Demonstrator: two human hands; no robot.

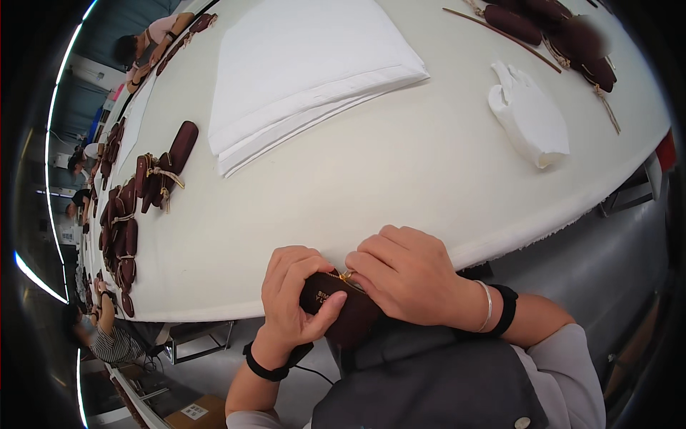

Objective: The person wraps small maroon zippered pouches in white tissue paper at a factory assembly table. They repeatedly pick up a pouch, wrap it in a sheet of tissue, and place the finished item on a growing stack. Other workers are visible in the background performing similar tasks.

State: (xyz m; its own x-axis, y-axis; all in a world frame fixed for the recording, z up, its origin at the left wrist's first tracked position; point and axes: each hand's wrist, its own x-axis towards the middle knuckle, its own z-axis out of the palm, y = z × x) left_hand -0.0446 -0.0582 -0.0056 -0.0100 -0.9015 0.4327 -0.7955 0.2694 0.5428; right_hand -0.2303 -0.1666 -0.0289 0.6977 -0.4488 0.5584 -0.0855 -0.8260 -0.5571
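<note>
A small dark maroon zip pouch (355, 318) with gold lettering is held just off the near table edge, in front of my body. My left hand (289, 293) is closed round its left side, with the thumb pressed on the front face and the fingers behind. At the pouch's top edge, my right hand (411, 275) pinches around the gold zipper pull (346, 275). The zipper's metal teeth show between my two hands. My right fingers partly hide the pull, and how far the zipper is undone I cannot tell.
White sheets (314, 71) lie stacked on the white table (300, 207). Several maroon pouches (118, 229) are heaped at left, more (514, 25) at far right beside a thin brown strip (504, 39). A white glove-shaped thing (532, 121) lies right. Other people (118, 339) work along the left.
</note>
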